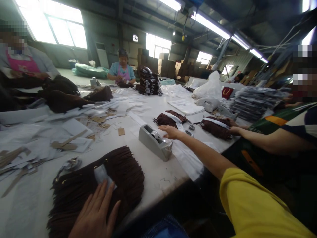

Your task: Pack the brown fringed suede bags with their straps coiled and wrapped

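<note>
On the table in front of me lies a dark brown fringed bag (120, 170) with small metal rings along its upper edge. My left hand (95, 210) rests flat on it, fingers stretched over the end of a white paper strip (100, 173). My right arm reaches far out across the table. Its hand, my right hand (170, 132), is just behind a grey tape dispenser (153, 142), fingers extended and nothing visible in them. Close beyond those fingers is a second brown fringed bag (167, 119) with a white band around it; whether they touch it I cannot tell.
At the right, a co-worker's hands (234, 127) hold another banded brown bag (215, 128). White paper sheets and cardboard scraps (64, 145) cover the left side. Two people in pink aprons sit across. Stacked wrapped packages (255, 102) stand at the right, brown bundles (148, 81) at the back.
</note>
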{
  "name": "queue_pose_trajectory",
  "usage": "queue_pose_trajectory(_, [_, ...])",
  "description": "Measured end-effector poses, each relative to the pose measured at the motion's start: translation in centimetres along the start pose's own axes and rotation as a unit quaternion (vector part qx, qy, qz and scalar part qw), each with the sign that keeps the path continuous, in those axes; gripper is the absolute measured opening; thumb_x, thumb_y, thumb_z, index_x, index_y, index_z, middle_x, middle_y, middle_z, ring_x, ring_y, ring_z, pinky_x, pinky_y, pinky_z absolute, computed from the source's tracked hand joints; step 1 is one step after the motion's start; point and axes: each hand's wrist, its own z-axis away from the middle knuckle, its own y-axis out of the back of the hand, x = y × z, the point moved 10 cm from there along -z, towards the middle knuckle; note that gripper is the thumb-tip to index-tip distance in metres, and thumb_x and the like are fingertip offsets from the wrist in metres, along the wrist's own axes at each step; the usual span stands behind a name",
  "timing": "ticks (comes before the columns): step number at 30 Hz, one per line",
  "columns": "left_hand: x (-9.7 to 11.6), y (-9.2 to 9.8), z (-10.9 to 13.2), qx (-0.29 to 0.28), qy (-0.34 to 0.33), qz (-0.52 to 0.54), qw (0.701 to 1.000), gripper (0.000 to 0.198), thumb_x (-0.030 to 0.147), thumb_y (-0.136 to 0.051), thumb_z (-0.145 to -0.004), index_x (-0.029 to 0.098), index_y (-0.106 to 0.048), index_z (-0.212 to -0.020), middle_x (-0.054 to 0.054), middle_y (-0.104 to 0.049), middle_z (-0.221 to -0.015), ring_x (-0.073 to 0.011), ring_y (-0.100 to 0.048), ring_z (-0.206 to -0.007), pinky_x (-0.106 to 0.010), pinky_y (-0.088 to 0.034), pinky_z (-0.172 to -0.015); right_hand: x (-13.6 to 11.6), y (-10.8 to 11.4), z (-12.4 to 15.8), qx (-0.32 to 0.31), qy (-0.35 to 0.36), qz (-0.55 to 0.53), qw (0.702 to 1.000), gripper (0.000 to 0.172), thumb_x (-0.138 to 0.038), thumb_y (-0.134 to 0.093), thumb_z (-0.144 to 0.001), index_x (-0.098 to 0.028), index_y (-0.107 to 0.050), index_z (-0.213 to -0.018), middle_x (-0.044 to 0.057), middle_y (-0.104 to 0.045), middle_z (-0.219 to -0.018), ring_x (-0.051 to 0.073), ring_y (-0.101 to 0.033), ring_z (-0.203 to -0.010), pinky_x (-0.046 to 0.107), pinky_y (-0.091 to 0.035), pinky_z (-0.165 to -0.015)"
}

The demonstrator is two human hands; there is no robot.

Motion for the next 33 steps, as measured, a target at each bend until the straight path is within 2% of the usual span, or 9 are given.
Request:
queue_pose_trajectory(5, [0.3, 0.6, -0.3, 0.018, -0.009, -0.050, 0.999, 0.072, 0.044, -0.046, -0.092, 0.014, -0.023, -0.154, -0.017, -0.056, -0.140, -0.0309, -0.058, -0.123, -0.044, -0.046, -0.099, -0.4, -0.7, -2.8, 0.003, 0.010, 0.006, 1.000, 0.022, -0.026, -0.068, -0.087, -0.016, -0.071, -0.106, 0.008, -0.074, -0.107, 0.021, -0.069, -0.099, 0.036, -0.052, -0.091])
queue_pose_trajectory(8, [0.3, 0.6, -0.3, 0.025, -0.014, -0.060, 0.998, 0.073, 0.044, -0.048, -0.091, 0.014, -0.025, -0.153, -0.016, -0.058, -0.138, -0.0301, -0.060, -0.121, -0.043, -0.046, -0.098, -0.6, 2.8, -4.4, 0.090, -0.017, 0.012, 0.996, 0.028, -0.030, -0.053, -0.097, -0.014, -0.070, -0.113, 0.013, -0.072, -0.111, 0.027, -0.067, -0.105, 0.043, -0.049, -0.095])
queue_pose_trajectory(11, [0.2, 0.3, -0.1, 0.031, -0.016, -0.063, 0.997, 0.073, 0.045, -0.047, -0.091, 0.013, -0.026, -0.153, -0.017, -0.060, -0.136, -0.0301, -0.062, -0.118, -0.043, -0.047, -0.096, -3.7, 5.8, -6.2, 0.169, -0.016, 0.006, 0.985, 0.037, -0.031, -0.046, -0.099, -0.017, -0.062, -0.129, 0.014, -0.067, -0.126, 0.030, -0.060, -0.119, 0.041, -0.043, -0.103])
queue_pose_trajectory(15, [0.2, 0.1, -0.1, 0.021, -0.019, -0.054, 0.998, 0.072, 0.046, -0.046, -0.092, 0.012, -0.027, -0.153, -0.019, -0.057, -0.138, -0.0313, -0.061, -0.119, -0.044, -0.047, -0.096, -10.8, 5.0, -8.8, 0.135, 0.081, -0.018, 0.987, 0.049, -0.042, -0.064, -0.090, -0.026, -0.058, -0.135, 0.003, -0.063, -0.133, 0.022, -0.059, -0.120, 0.029, -0.044, -0.102])
queue_pose_trajectory(17, [0.2, 0.2, -0.3, 0.012, -0.016, -0.048, 0.999, 0.072, 0.046, -0.046, -0.092, 0.012, -0.027, -0.152, -0.018, -0.056, -0.140, -0.0318, -0.059, -0.121, -0.044, -0.046, -0.097, -12.2, 4.1, -9.2, 0.087, 0.105, -0.034, 0.990, 0.057, -0.046, -0.071, -0.083, -0.029, -0.056, -0.136, 0.000, -0.063, -0.134, 0.018, -0.060, -0.118, 0.025, -0.045, -0.099])
queue_pose_trajectory(21, [0.2, 0.4, -0.4, 0.013, -0.007, -0.040, 0.999, 0.070, 0.045, -0.046, -0.092, 0.012, -0.028, -0.152, -0.018, -0.056, -0.140, -0.0319, -0.057, -0.124, -0.044, -0.045, -0.099, -6.8, 3.8, -7.5, 0.053, -0.014, -0.032, 0.998, 0.037, -0.042, -0.053, -0.097, -0.019, -0.065, -0.124, 0.008, -0.069, -0.122, 0.019, -0.063, -0.110, 0.027, -0.047, -0.094])
queue_pose_trajectory(25, [0.3, 0.2, -0.2, 0.025, -0.011, -0.030, 0.999, 0.066, 0.045, -0.043, -0.094, 0.013, -0.032, -0.151, -0.016, -0.057, -0.140, -0.0310, -0.057, -0.124, -0.043, -0.043, -0.100, 0.7, 0.5, -3.9, -0.049, -0.116, -0.001, 0.992, 0.025, -0.035, -0.075, -0.081, -0.010, -0.073, -0.082, 0.010, -0.073, -0.084, 0.022, -0.069, -0.080, 0.031, -0.053, -0.074])
queue_pose_trajectory(29, [0.2, 0.4, -0.2, 0.027, -0.004, -0.019, 0.999, 0.065, 0.047, -0.039, -0.095, 0.013, -0.032, -0.151, -0.017, -0.055, -0.141, -0.0315, -0.057, -0.124, -0.044, -0.043, -0.100, 4.0, -3.8, -1.6, -0.125, -0.156, -0.008, 0.980, 0.024, -0.035, -0.067, -0.089, -0.012, -0.067, -0.097, 0.005, -0.069, -0.095, 0.018, -0.067, -0.084, 0.034, -0.056, -0.076])
queue_pose_trajectory(33, [0.3, 0.8, -0.4, 0.024, 0.001, -0.015, 1.000, 0.066, 0.045, -0.036, -0.097, 0.012, -0.026, -0.153, -0.020, -0.057, -0.138, -0.0335, -0.058, -0.122, -0.048, -0.044, -0.098, 5.0, -5.2, -1.3, -0.136, -0.176, -0.049, 0.974, 0.026, -0.035, -0.061, -0.094, -0.013, -0.064, -0.109, 0.006, -0.065, -0.108, 0.020, -0.065, -0.093, 0.037, -0.056, -0.080])
